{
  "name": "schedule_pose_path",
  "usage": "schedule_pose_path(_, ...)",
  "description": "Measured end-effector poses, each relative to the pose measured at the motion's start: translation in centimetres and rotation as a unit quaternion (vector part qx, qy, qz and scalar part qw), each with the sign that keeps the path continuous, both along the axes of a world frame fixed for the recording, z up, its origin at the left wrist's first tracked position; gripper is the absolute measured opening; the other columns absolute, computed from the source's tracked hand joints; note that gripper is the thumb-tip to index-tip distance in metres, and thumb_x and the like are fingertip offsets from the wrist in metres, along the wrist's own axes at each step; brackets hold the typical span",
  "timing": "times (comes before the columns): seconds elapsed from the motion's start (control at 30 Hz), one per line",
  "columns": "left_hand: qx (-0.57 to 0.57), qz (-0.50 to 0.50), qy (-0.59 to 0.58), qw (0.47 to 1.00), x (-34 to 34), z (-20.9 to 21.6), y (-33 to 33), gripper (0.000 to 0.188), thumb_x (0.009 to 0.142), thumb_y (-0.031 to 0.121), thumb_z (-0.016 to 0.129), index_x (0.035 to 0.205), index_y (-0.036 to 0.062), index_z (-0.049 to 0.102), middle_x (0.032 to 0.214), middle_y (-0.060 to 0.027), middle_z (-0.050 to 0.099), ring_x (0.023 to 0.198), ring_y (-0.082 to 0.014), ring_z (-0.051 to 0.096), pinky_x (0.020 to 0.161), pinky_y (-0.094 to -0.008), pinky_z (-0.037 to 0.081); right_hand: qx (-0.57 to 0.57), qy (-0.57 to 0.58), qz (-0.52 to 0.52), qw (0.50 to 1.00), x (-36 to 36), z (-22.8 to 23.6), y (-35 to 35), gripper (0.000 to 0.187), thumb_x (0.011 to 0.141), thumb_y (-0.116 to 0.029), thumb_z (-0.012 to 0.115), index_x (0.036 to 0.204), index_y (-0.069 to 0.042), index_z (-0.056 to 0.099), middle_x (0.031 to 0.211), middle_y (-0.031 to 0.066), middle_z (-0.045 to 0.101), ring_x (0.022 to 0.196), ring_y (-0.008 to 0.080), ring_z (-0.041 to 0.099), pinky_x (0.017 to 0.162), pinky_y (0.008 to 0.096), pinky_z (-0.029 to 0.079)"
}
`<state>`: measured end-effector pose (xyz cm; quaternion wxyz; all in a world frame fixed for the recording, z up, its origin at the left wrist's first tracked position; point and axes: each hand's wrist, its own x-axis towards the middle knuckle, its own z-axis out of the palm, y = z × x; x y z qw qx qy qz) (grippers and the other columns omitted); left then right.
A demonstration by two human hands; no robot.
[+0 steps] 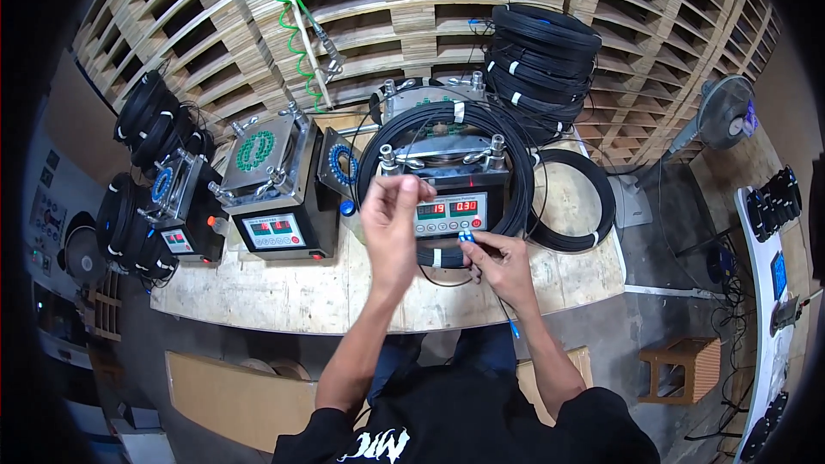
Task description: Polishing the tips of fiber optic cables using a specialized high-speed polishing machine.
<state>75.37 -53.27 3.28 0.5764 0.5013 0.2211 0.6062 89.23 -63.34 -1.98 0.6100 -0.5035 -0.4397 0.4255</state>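
My left hand [393, 228] is raised in front of the middle polishing machine [450, 213], thumb and fingers closed together; whether anything small is between them cannot be made out. Lower and to the right, my right hand [504, 268] pinches a blue fibre-optic connector [467, 237] just below the machine's lit display. A thin black cable trails beneath that hand, with another blue connector [516, 329] dangling past the table's front edge. Around the machine stands a large coil of black cable [520, 176], bound with white tape, and my left hand covers part of the machine.
To the left are two similar machines, one with a green-ringed plate [255, 151], the other with a blue-ringed plate [161, 183]. Stacked black coils [541, 69] rise at the back right; another coil [601, 198] lies below them. A green spiral hose [296, 43] hangs behind the wooden table [344, 296].
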Motion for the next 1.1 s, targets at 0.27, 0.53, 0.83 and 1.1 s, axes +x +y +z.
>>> schedule_pose_path(0.27, 0.211, -0.202, 0.343, 0.893, -1.7, 2.9, 0.7, 0.028, 0.090, 0.009, 0.072, 0.117, -0.0001, 0.069, 0.092, -0.0126, 0.073, 0.082, -0.0192, 0.070, 0.073, -0.0330, 0.056, -0.005, 0.073, 0.041, 0.996, 1.0, 1.0, -0.7, 0.020, 0.097, -0.014, 0.066, 0.098, 0.006, 0.069, 0.072, 0.0060, 0.064, 0.057, 0.0084, 0.056, 0.050, 0.0232, 0.045)
schedule_pose_path(0.53, 0.319, -0.291, 0.407, 0.805, -0.9, 4.5, 2.7, 0.018, 0.087, 0.009, 0.074, 0.101, -0.0025, 0.073, 0.080, -0.0139, 0.072, 0.070, -0.0255, 0.070, 0.070, -0.0331, 0.056, -0.002, 0.069, 0.078, 0.995, 1.8, 1.2, -0.7, 0.022, 0.097, -0.014, 0.065, 0.087, 0.005, 0.067, 0.071, 0.0061, 0.064, 0.056, 0.0089, 0.056, 0.048, 0.0247, 0.045)
schedule_pose_path(0.83, 0.085, -0.285, 0.434, 0.851, 0.3, 4.2, 1.2, 0.018, 0.091, 0.011, 0.073, 0.097, -0.0058, 0.072, 0.081, -0.0106, 0.073, 0.075, -0.0094, 0.067, 0.068, -0.0272, 0.055, -0.009, 0.076, 0.060, 0.995, 2.0, 1.3, -0.9, 0.020, 0.097, -0.016, 0.067, 0.094, 0.004, 0.069, 0.072, 0.0038, 0.064, 0.057, 0.0070, 0.056, 0.050, 0.0231, 0.045)
schedule_pose_path(1.1, 0.057, -0.060, 0.244, 0.966, -1.0, 1.4, -0.9, 0.015, 0.094, 0.010, 0.069, 0.096, -0.0041, 0.070, 0.077, -0.0064, 0.070, 0.069, -0.0109, 0.065, 0.062, -0.0253, 0.051, -0.017, -0.040, 0.036, 0.998, 1.7, 2.3, 0.5, 0.018, 0.095, -0.012, 0.069, 0.099, 0.006, 0.073, 0.071, 0.0034, 0.066, 0.056, 0.0065, 0.057, 0.049, 0.0220, 0.044)
